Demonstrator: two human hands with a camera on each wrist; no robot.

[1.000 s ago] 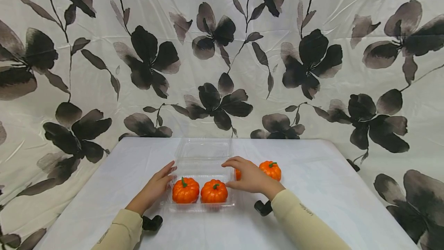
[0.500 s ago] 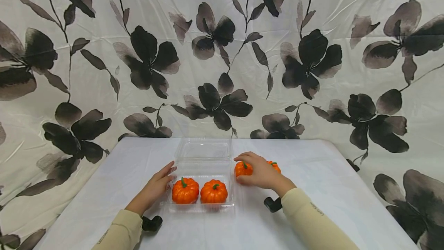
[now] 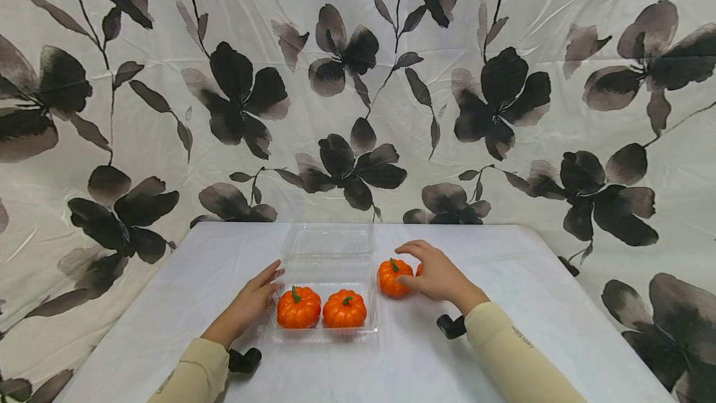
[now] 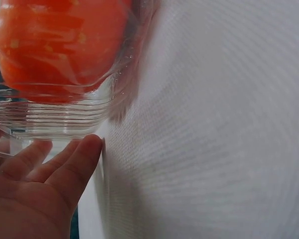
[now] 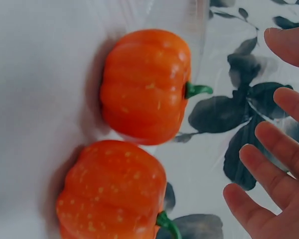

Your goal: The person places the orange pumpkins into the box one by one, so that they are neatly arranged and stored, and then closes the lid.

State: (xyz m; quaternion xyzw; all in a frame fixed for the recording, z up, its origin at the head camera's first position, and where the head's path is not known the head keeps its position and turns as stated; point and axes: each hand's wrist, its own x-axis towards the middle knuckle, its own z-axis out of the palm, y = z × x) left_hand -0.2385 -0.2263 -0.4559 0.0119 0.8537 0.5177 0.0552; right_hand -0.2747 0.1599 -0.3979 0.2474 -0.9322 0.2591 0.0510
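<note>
Clear plastic forms the container (image 3: 322,331) on the white desk (image 3: 313,378), between the left hand (image 3: 243,310) and the right hand (image 3: 440,275), with two orange pumpkins (image 3: 299,307) side by side inside. Left fingertips meet its left wall, fingers extended and relaxed. Right fingers are spread wide beside two loose pumpkins (image 5: 145,87), apart from both. Neither of the hands grips anything. Ribbed and glossy, the loose pair show small yellow specks and green stems. Behind, the raised lid (image 3: 330,242) tilts toward the floral cloth (image 3: 358,111).
</note>
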